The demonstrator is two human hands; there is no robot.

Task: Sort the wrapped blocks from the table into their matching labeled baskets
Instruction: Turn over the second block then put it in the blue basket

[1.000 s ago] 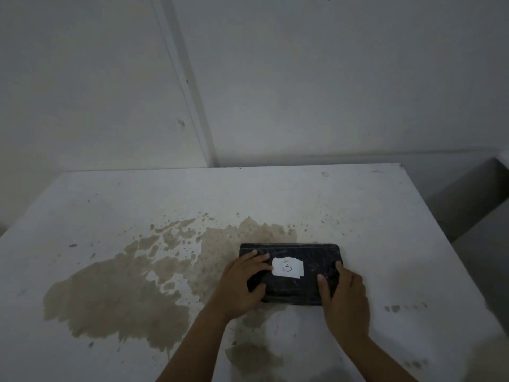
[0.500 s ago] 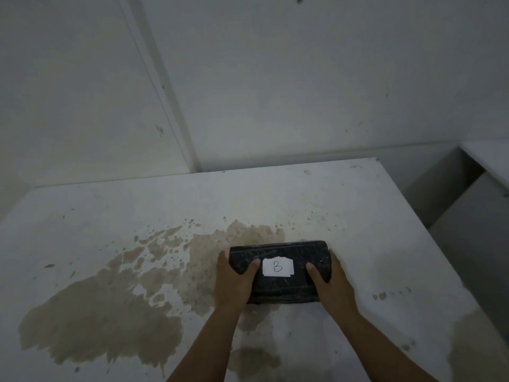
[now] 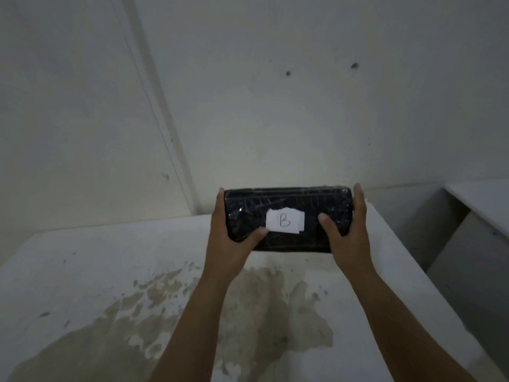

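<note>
A black block wrapped in shiny plastic [image 3: 286,201] carries a white paper label with the letter B [image 3: 285,221]. It is held up in the air above the far part of the table. My left hand [image 3: 230,235] grips its left end, thumb on the front face beside the label. My right hand [image 3: 348,232] grips its right end, fingers around the far edge, thumb on the front. No basket is in view.
The white table [image 3: 82,271] has a large brown stain [image 3: 261,304] under my forearms. Walls meet in a corner behind it. A gap and a lower white ledge [image 3: 479,199] lie beyond the table's right edge.
Both hands closed around the block's ends and lifted it off the stained table, up and away from me. The camera tilted up.
</note>
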